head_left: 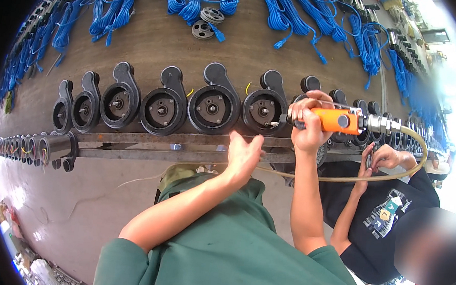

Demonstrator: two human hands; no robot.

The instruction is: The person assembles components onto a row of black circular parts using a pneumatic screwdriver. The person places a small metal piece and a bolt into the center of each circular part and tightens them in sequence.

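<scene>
My right hand [311,122] is wrapped round an orange air screwdriver [337,120], held level. The tool's tip reaches the lower right inside of a round black housing [263,111] with a metal plate and central shaft; whether it sits on a screw is too small to tell. A beige air hose [418,157] loops from the tool's back end and runs behind my right forearm. My left hand [244,155] is just below that housing, by the bench edge, thumb and fingers apart with nothing visible in them. To its upper left stands another black housing [214,109].
More black housings [163,110] line the metal rail [184,156] on both sides. Bundles of blue cable [280,18] lie across the bench's far side, near two grey pulleys [205,23]. A co-worker in a black shirt [372,218] handles a small part close by on the right.
</scene>
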